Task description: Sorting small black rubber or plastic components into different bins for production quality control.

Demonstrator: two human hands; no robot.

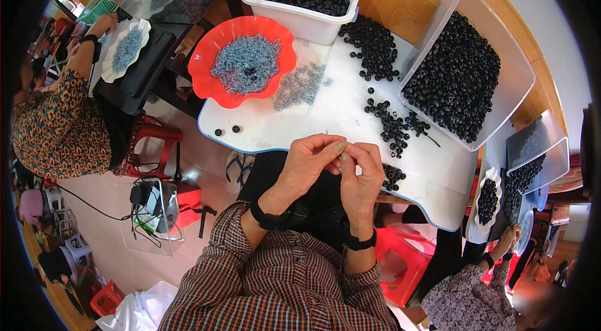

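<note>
My left hand (308,168) and my right hand (363,182) meet at the table's near edge, thumbs and fingertips pinched together. Whatever lies between the fingers is too small or hidden to make out. Beyond them on the white table (332,115), small clear pieces (299,88) lie spread beside a red scalloped bowl (201,74) filled with similar bluish clear pieces (247,63). Black bead-like round parts (389,129) are scattered to the right of my hands. Two single black parts (236,129) rest near the left edge.
A white tub (319,31) and a tilted clear bin (516,83), both with black parts, stand at the back and right. Co-workers sit left (62,118) and right (469,299). Red stools (159,146) and a clear box with cables (150,215) are on the floor.
</note>
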